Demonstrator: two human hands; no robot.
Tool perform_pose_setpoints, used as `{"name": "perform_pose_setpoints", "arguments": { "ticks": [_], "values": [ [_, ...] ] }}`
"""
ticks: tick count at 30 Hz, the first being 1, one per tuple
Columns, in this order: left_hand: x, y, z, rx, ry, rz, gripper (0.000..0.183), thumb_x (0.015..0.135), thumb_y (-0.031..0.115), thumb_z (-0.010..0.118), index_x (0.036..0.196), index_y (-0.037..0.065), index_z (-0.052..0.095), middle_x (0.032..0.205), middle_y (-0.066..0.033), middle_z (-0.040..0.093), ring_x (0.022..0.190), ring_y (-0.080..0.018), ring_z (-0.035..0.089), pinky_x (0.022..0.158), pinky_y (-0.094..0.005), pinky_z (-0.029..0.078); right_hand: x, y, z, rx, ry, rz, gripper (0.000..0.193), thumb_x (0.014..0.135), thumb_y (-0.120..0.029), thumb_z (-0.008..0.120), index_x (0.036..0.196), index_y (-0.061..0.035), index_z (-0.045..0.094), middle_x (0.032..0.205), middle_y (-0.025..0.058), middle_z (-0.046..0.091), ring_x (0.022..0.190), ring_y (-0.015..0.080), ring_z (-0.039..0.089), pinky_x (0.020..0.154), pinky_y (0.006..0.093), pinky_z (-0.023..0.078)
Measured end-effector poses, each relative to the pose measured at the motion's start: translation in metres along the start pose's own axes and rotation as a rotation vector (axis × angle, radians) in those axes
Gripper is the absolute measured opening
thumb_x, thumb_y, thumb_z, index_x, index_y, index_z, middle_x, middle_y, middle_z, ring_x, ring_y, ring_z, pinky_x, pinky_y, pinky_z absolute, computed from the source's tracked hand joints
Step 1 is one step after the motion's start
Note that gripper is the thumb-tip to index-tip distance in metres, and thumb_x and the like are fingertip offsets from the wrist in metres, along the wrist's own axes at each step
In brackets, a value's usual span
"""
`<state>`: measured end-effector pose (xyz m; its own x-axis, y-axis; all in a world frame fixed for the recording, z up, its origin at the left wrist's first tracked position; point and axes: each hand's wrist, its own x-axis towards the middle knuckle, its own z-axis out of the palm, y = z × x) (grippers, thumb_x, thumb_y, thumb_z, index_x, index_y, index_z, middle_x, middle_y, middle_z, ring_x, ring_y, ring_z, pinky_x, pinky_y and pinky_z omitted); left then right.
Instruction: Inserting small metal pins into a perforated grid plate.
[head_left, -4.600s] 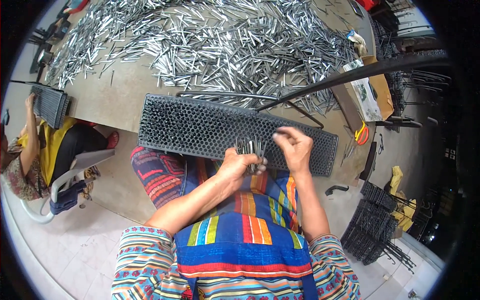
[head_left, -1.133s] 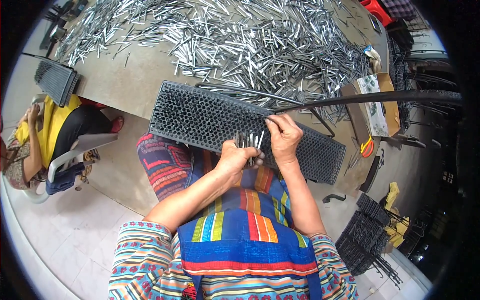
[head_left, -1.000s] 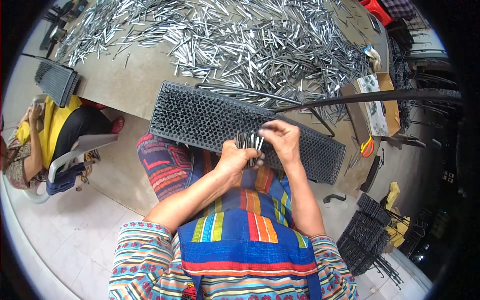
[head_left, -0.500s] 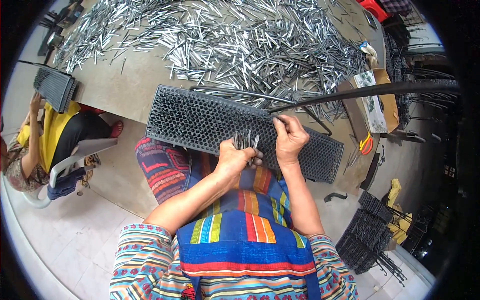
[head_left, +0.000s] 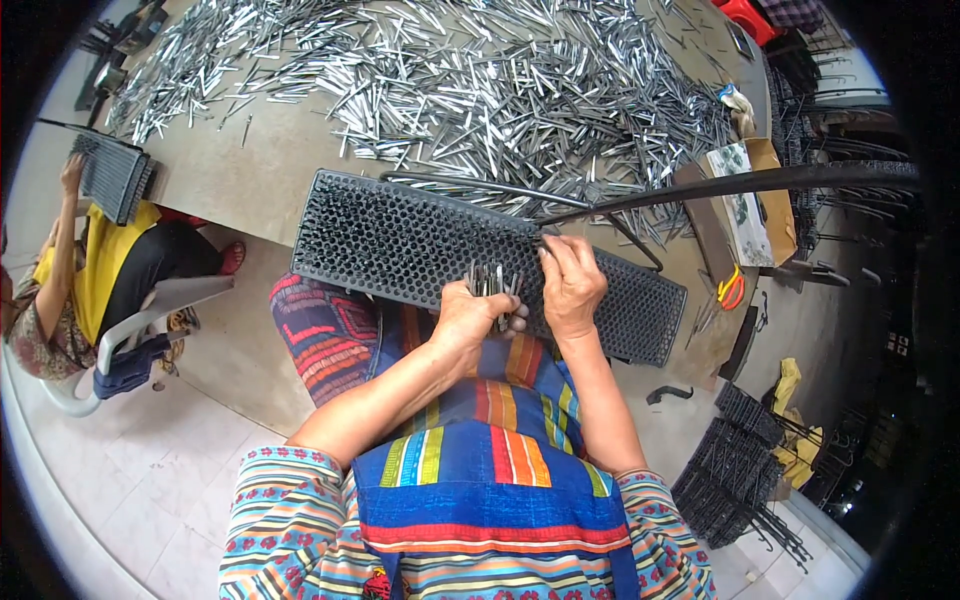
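A long black panel (head_left: 400, 232) full of round holes lies slanted across my lap and the table edge. Dark pieces stick up from many holes at its left end, while the holes toward the right look bare. My left hand (head_left: 468, 318) is closed around a bundle of thin metal strips (head_left: 494, 278), held upright over the panel's near edge. Just right of that bundle, my right hand (head_left: 574, 292) is pinched with its fingertips down at the panel's holes. Whatever its fingertips hold is too small to make out.
Loose metal strips (head_left: 500, 90) cover the far table. A black rod (head_left: 740, 184) crosses at right, near an open cardboard box (head_left: 770, 205) and orange-handled scissors (head_left: 732, 290). Black panels (head_left: 728, 470) are stacked at lower right. Another person (head_left: 100, 260) sits at left with a similar panel (head_left: 112, 178).
My right hand has shifted slightly left and toward me, its fingers now pointing more downward. The left hand keeps its bundle almost in place. At left, the other person's arm has risen.
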<state>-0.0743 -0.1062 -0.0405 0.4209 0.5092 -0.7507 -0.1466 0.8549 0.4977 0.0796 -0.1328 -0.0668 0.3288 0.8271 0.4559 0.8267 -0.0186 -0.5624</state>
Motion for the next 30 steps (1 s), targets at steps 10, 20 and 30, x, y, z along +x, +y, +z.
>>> {"name": "perform_pose_setpoints", "arguments": {
  "ticks": [10, 20, 30],
  "values": [
    [0.000, -0.005, 0.004, 0.064, -0.066, -0.005, 0.013, 0.077, -0.003, 0.064, 0.089, 0.002, 0.064, 0.076, -0.0090, 0.068, 0.058, -0.0157, 0.065, 0.048, -0.0256, 0.051, -0.010, 0.003, -0.024, 1.073, -0.551, 0.827, 0.006, 0.081, -0.003, 0.069, 0.084, 0.0017, 0.067, 0.064, 0.0011, 0.061, 0.045, 0.0044, 0.045, 0.042, 0.0179, 0.033],
    [0.002, -0.002, 0.004, 0.169, -0.024, -0.011, 0.017, 0.078, -0.006, 0.060, 0.093, 0.001, 0.061, 0.080, -0.0120, 0.068, 0.061, -0.0175, 0.065, 0.054, -0.0285, 0.054, -0.007, 0.021, -0.011, 0.679, 0.109, 0.430, 0.009, 0.082, 0.005, 0.067, 0.090, 0.0007, 0.065, 0.075, -0.0029, 0.056, 0.061, 0.0018, 0.045, 0.053, 0.0169, 0.034],
    [0.000, 0.000, 0.006, 0.187, -0.044, 0.035, 0.011, 0.077, -0.006, 0.060, 0.083, 0.003, 0.062, 0.074, -0.0063, 0.067, 0.057, -0.0123, 0.063, 0.048, -0.0239, 0.048, -0.003, 0.023, -0.008, 0.441, 0.052, 0.262, 0.010, 0.077, 0.003, 0.069, 0.087, 0.0016, 0.066, 0.081, 0.0052, 0.063, 0.063, 0.0082, 0.054, 0.056, 0.0229, 0.042]
  ]
}}
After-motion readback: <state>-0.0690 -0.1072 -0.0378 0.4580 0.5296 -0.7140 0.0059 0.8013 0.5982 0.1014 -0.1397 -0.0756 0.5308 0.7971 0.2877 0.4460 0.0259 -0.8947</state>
